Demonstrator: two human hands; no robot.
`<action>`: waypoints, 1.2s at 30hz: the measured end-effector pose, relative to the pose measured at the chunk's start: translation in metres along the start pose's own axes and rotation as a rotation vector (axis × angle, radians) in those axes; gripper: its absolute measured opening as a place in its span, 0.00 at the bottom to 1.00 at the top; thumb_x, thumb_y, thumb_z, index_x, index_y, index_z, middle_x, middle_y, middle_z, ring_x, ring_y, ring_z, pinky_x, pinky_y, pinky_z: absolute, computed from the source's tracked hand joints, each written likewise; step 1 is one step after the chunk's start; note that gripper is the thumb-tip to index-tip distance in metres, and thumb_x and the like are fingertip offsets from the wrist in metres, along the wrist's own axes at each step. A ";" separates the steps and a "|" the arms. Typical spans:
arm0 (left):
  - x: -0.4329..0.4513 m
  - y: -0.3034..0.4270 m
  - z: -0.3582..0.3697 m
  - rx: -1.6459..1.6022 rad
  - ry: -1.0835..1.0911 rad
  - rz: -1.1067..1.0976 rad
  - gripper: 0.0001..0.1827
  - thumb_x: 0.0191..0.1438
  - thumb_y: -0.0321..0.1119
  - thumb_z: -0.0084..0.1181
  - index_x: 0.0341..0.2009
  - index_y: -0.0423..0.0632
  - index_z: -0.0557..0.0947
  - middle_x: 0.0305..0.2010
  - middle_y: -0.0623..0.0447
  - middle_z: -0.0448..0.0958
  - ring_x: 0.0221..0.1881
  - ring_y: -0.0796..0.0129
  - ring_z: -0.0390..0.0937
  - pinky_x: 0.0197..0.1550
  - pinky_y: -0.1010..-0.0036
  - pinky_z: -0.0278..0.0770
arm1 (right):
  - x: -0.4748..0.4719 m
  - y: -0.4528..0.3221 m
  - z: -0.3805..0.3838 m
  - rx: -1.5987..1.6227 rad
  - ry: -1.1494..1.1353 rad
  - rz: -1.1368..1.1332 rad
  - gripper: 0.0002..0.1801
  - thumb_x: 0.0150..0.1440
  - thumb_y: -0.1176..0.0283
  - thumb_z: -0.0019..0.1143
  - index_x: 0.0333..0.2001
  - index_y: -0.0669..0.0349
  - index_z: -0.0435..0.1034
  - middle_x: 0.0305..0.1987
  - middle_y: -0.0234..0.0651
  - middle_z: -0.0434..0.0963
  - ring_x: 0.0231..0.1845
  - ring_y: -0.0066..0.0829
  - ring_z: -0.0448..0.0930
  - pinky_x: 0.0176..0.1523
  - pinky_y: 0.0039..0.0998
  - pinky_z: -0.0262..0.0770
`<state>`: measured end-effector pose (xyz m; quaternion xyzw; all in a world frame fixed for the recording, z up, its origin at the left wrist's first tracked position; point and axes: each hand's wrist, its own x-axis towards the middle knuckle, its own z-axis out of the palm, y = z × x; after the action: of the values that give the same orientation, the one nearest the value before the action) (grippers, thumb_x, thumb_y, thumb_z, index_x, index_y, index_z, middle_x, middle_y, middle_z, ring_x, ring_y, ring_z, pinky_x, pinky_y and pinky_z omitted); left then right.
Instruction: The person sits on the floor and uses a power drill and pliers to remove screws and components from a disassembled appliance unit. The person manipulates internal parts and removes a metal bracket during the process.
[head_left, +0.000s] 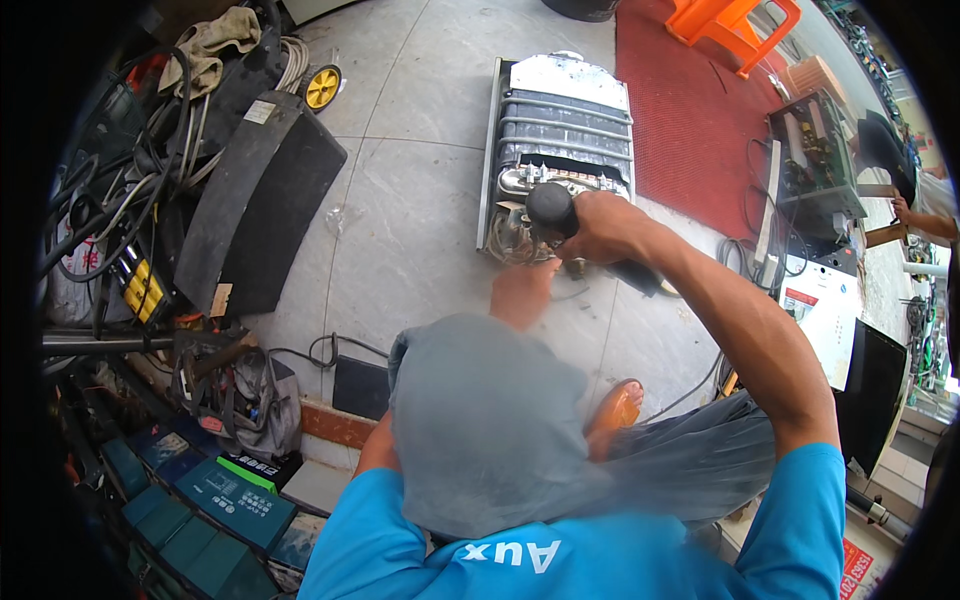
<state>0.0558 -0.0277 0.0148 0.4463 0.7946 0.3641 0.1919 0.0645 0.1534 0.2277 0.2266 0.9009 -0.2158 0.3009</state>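
Note:
An uncovered gas water heater (566, 135) lies on the tiled floor before me, its finned heat exchanger, pipes and burner parts exposed. My right hand (611, 225) grips a black power tool (551, 206), apparently a cordless drill, over the heater's lower end. The tool's round rear end faces up, and its tip is hidden. Blurred, my left hand (521, 291) is at the heater's lower edge, close to the wires and small fittings (514, 236). What its fingers hold, if anything, is hidden. My raised knee in grey trousers (487, 420) fills the foreground.
A red mat (694, 112) with an orange plastic stool (731, 30) adjoins the heater. Rightward are an opened electronics case (814, 150), cables, a white panel (814, 315) and another person's hand (904, 210). Leftward stand a black curved panel (259, 202), a tool bag (240, 405) and several green batteries (232, 502).

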 end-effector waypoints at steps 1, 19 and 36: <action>0.000 0.000 0.001 0.000 0.002 0.003 0.14 0.65 0.32 0.56 0.53 0.55 0.87 0.37 0.43 0.86 0.37 0.44 0.84 0.39 0.53 0.79 | 0.000 0.000 0.000 -0.001 -0.002 -0.002 0.29 0.48 0.55 0.76 0.41 0.73 0.82 0.42 0.58 0.86 0.46 0.52 0.87 0.52 0.42 0.84; 0.000 0.001 -0.001 -0.010 0.025 0.033 0.15 0.64 0.32 0.58 0.55 0.55 0.87 0.34 0.43 0.85 0.35 0.44 0.83 0.38 0.53 0.79 | 0.005 0.003 -0.004 0.018 -0.032 -0.043 0.29 0.49 0.56 0.76 0.43 0.73 0.82 0.44 0.58 0.85 0.47 0.52 0.87 0.52 0.42 0.83; 0.001 -0.001 0.001 -0.058 0.005 0.035 0.15 0.65 0.32 0.57 0.55 0.53 0.87 0.39 0.44 0.87 0.38 0.46 0.85 0.40 0.55 0.81 | 0.006 -0.010 -0.009 -0.078 -0.067 -0.018 0.28 0.48 0.57 0.75 0.43 0.74 0.81 0.42 0.57 0.85 0.45 0.50 0.88 0.51 0.42 0.84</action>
<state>0.0551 -0.0272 0.0133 0.4536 0.7763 0.3911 0.1964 0.0508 0.1522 0.2325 0.1990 0.9001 -0.1908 0.3375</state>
